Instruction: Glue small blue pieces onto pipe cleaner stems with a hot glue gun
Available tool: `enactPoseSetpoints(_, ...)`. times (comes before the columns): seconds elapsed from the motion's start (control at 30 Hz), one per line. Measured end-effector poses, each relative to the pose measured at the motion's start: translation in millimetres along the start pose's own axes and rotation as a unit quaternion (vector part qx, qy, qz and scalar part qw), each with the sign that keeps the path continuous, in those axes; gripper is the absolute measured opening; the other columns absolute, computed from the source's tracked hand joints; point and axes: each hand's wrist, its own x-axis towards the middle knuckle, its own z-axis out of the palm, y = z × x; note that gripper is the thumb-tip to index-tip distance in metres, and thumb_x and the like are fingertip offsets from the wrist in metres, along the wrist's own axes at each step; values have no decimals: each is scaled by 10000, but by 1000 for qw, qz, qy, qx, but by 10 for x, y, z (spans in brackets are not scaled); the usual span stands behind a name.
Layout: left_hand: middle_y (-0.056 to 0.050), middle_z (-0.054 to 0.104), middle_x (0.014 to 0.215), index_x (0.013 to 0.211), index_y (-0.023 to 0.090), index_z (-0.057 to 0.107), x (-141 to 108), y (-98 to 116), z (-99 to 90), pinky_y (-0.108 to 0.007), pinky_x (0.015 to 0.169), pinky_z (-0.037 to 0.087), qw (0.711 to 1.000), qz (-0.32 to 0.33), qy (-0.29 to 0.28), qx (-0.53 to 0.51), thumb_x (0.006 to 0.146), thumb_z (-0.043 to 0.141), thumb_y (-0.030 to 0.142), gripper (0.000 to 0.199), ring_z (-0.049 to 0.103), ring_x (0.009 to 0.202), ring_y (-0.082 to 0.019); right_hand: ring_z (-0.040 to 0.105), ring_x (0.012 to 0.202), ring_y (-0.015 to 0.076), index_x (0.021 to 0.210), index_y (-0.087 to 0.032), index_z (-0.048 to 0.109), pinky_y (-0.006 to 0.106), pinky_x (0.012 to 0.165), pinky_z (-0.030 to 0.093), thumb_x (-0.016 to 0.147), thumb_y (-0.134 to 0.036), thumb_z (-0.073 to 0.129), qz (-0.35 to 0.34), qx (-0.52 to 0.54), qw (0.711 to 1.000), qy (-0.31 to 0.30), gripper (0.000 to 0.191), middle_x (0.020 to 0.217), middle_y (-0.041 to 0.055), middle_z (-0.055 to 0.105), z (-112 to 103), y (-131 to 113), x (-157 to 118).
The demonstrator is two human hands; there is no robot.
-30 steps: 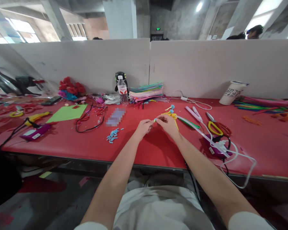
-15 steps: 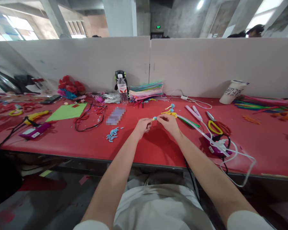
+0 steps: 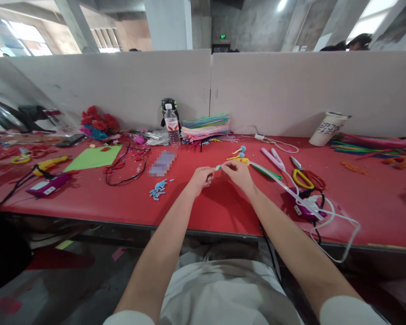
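A tiny yellow-and-blue fuzzy piece [image 3: 218,168] is pinched between my two hands above the red table. My left hand [image 3: 202,178] grips its left end with thumb and forefinger, the other fingers curled in. At the opposite end, the fingertips of my right hand [image 3: 237,173] close on it; its exact shape is too small to tell. Just beyond my right hand lie similar yellow-and-blue pieces [image 3: 242,150] and a yellow tool [image 3: 245,160], partly hidden by the hand. Left of my hands is a loose heap of short blue pieces [image 3: 158,189].
Right of my hands are a pink straightener-like tool [image 3: 273,159], scissors [image 3: 303,178] and a purple power strip [image 3: 302,208] with looping white cable. Behind stand a water bottle [image 3: 172,127], bundled pipe cleaners [image 3: 206,128] and a paper cup [image 3: 328,130]. A green sheet [image 3: 94,159] lies left.
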Motion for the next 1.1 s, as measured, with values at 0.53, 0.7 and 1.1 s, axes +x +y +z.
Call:
enactPoseSetpoints(0.53, 68, 330, 466, 597, 174, 427, 8, -4, 9, -215, 395, 125, 999, -5, 11, 33, 755, 617, 321, 287, 245, 357, -36, 620, 710, 175, 822, -187, 640, 307, 694, 511, 724, -410, 657, 28, 53, 998, -8, 244, 795, 47, 681, 14, -18, -1)
enactPoseSetpoints(0.7, 66, 337, 466, 597, 175, 424, 5, 0, 19, -213, 399, 134, 999, -8, 15, 38, 750, 625, 323, 292, 249, 363, -36, 635, 728, 183, 818, -183, 638, 316, 712, 521, 712, -387, 672, 28, 59, 998, -11, 232, 799, 52, 685, 21, -28, -6)
enactPoseSetpoints(1.1, 59, 347, 470, 579, 170, 447, 30, -18, 4, -213, 394, 141, 997, 19, 29, 69, 742, 638, 339, 302, 253, 381, -41, 627, 640, 164, 809, -193, 661, 306, 654, 529, 740, -356, 604, 80, 112, 991, -3, 186, 730, 26, 676, -2, 10, 26)
